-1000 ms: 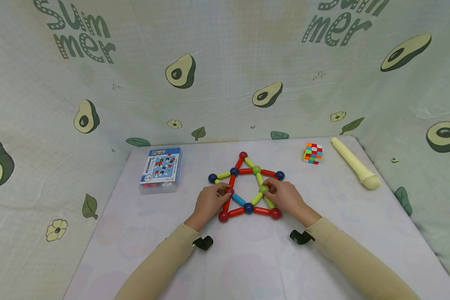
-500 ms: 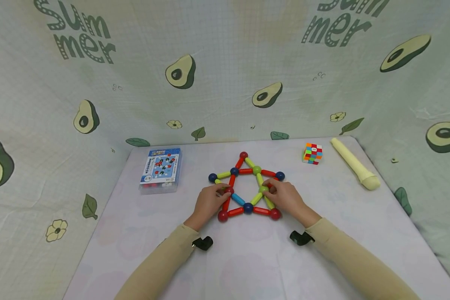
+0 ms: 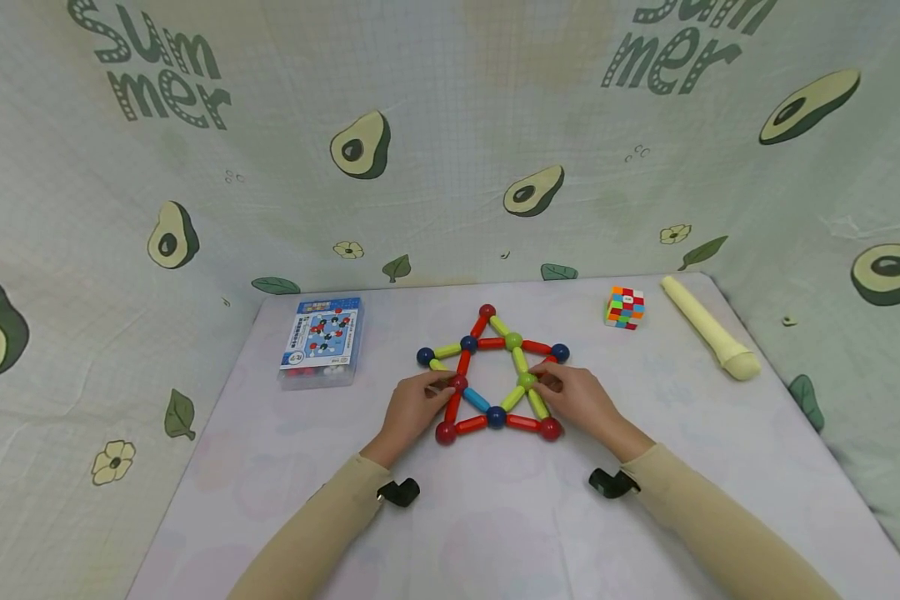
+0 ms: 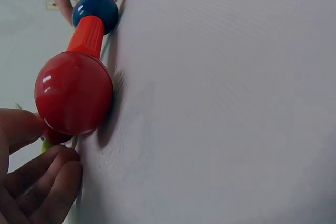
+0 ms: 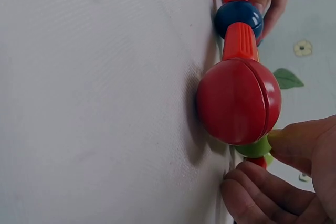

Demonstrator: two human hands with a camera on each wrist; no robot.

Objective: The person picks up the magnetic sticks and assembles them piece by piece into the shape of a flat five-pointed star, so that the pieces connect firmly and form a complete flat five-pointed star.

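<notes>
A flat model of coloured sticks and balls (image 3: pixel 491 343) lies on the table, forming a ring with triangular points. My left hand (image 3: pixel 412 408) holds the red ball (image 3: pixel 459 382) on the ring's left side by its outer edge. Opposite, my right hand (image 3: pixel 581 400) has thumb and fingertips at the light green ball (image 3: pixel 527 380). In the left wrist view, a large red corner ball (image 4: pixel 73 93) partly covers the ball between my fingers. The right wrist view shows my thumb (image 5: pixel 294 140) against the green ball (image 5: pixel 254 148), behind another red corner ball (image 5: pixel 239 100).
A clear plastic box (image 3: pixel 322 343) with a molecule picture stands at the left. Toward the back right sit a colourful puzzle cube (image 3: pixel 625 307) and a pale yellow bat-shaped stick (image 3: pixel 711 327). A printed cloth (image 3: pixel 435 208) hangs behind the table.
Both hands have eased slightly outward, the wrists moving apart. More of the green ball shows beside my right fingertips. The model has stayed almost in place.
</notes>
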